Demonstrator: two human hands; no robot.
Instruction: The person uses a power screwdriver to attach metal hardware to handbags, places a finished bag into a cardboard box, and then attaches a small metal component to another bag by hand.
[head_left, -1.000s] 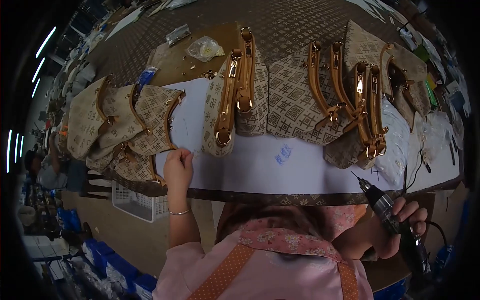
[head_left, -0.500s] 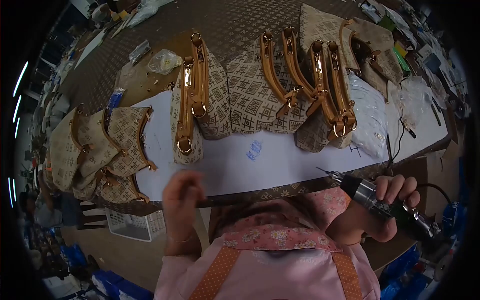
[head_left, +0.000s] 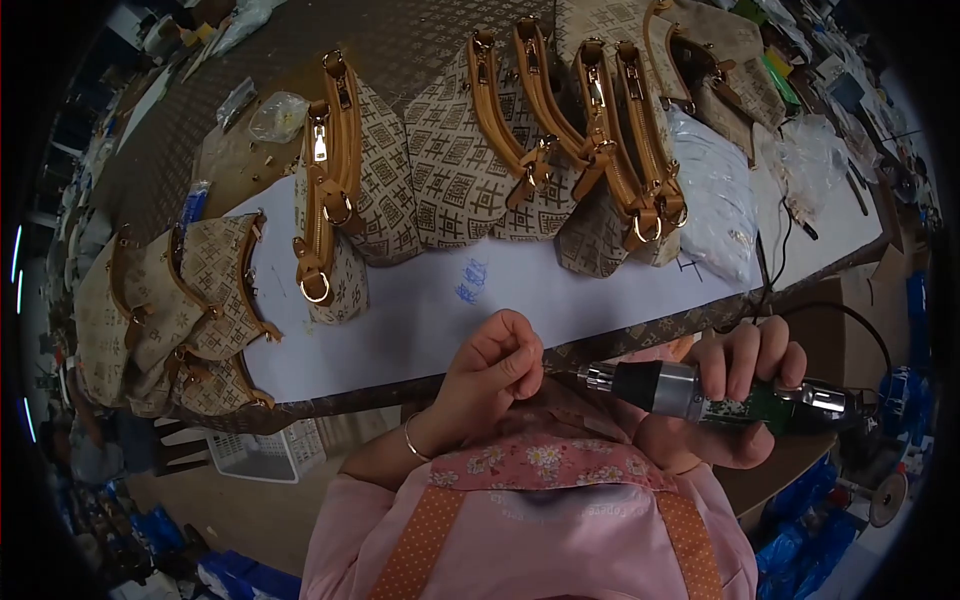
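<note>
My right hand is wrapped round a green and silver power screwdriver, held nearly level above my lap. Its metal nose points left toward my left hand. The fingers of my left hand are pinched together just in front of the table's edge; anything between them is too small to make out. The two hands are apart. Beyond them, patterned bags with tan zipped tops and gold rings stand on white paper, among them a left bag, a middle bag and a right bag.
Several smaller patterned pieces lie at the left. A plastic-wrapped white bundle and a clear bag lie at the right. A dark cable runs behind the screwdriver. A white crate stands below the table.
My left hand has moved right, toward the screwdriver, and its fingers are now pinched. The screwdriver has turned more level and shifted left; its thin bit no longer shows. The view has shifted slightly.
</note>
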